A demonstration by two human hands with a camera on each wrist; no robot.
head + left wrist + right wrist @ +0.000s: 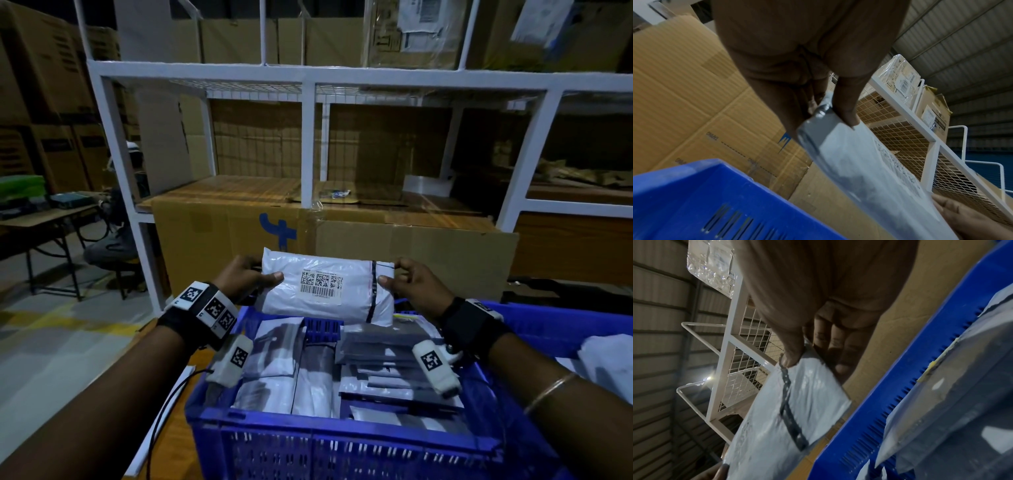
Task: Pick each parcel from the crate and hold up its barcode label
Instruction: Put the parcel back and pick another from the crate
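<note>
A white plastic parcel (291,298) is held up over the far end of the blue crate (342,445), its barcode label (321,286) facing me. My left hand (251,279) pinches its left edge, thumb on the front and fingers behind. My right hand (407,282) pinches the right edge by the black seal strip. In the left wrist view the left hand (838,112) clamps the parcel (859,170) at its corner. The right wrist view has the right hand (797,356) pinching the parcel (807,402) near its strip. Several grey and white parcels (376,363) lie in the crate.
A white metal rack (308,89) stands straight ahead with cardboard boxes (394,240) on its shelves and at its foot. A second blue crate (565,329) holding a white parcel sits at the right. At the far left, a seated person (120,222) is beside a table.
</note>
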